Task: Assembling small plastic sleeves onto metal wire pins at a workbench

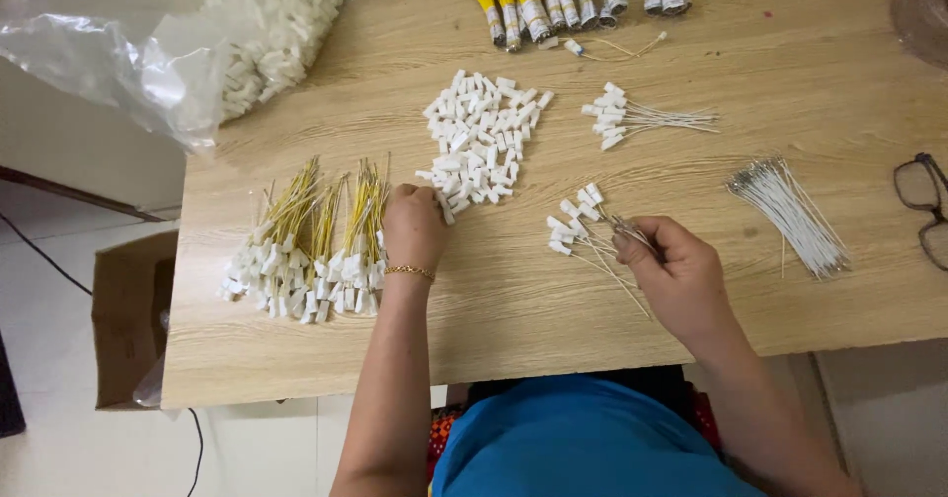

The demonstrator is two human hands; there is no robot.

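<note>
While the right hand [676, 270] pinched a small bundle of white wires [592, 240] with connectors fanned leftward, the left hand [413, 223] closed on a connector at the edge of the white connector pile [479, 137] just ahead — best lifted singly, squarely.

Clear plastic bag [148, 63] of white connectors far up-left of the hands; brown cardboard box [128, 309] on floor, left.

Home piecework spot: wooden table [553, 329] piled with white connectors [479, 137], wire bundles [296, 230].
</note>
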